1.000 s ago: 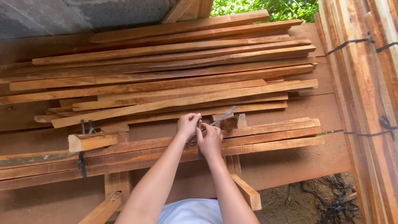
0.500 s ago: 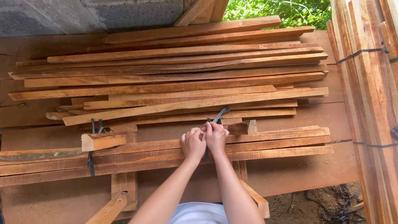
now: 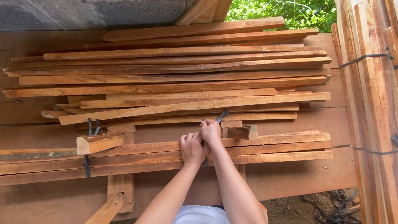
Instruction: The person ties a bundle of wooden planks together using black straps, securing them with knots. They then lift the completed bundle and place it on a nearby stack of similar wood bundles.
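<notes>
A bundle of long reddish wooden slats [image 3: 273, 147] lies across the near edge of a wooden table. A dark strap [image 3: 223, 115] wraps the bundle near its middle, its loose ends sticking up. My right hand [image 3: 210, 132] is closed on the strap ends just above the bundle. My left hand [image 3: 193, 148] presses down on top of the slats beside it, touching the right hand. Another dark strap [image 3: 86, 162] binds the same bundle at the left.
A loose pile of wooden slats [image 3: 174, 83] covers the far half of the table [image 3: 315, 120]. Short wood blocks [image 3: 99, 143] [image 3: 243, 132] sit by the bundle. A strapped stack of planks [image 3: 373, 103] stands at right. Sandy ground [image 3: 315, 207] shows below.
My right hand has moved slightly up and away with the strap ends, while my left hand has dropped flat onto the bundle. The view has shifted a little.
</notes>
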